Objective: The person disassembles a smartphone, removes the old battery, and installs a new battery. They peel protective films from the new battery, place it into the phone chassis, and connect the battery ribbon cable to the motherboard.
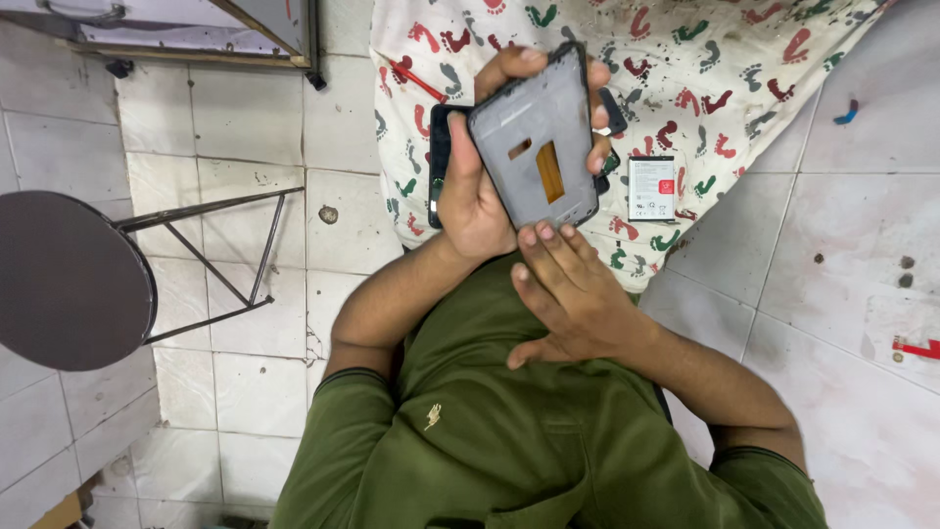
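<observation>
Leftmost, a round dark metal stool [69,279] with thin crossed legs stands on the white tiled floor [245,372]. Next, the person's left hand [475,191] is closed around a grey rectangular phone frame [534,137], thumb along its left edge and fingers curled over the top and right edge; the frame is held tilted above the lap, its inner side up. That side shows an orange flex strip [549,171] and a small copper-coloured slot; no board or battery sits in it, so by appearance the phone is already stripped and stays unassembled. A dark flat phone part [439,162] lies under the hand, partly hidden. The right hand [573,294] is loosely open and holds nothing, its fingertips touching the frame's lower edge. Behind lies a white cloth printed with red and green footprints [705,59]; on it, just right of the frame, rests a white rectangular phone battery [652,186]. No container is visible.
</observation>
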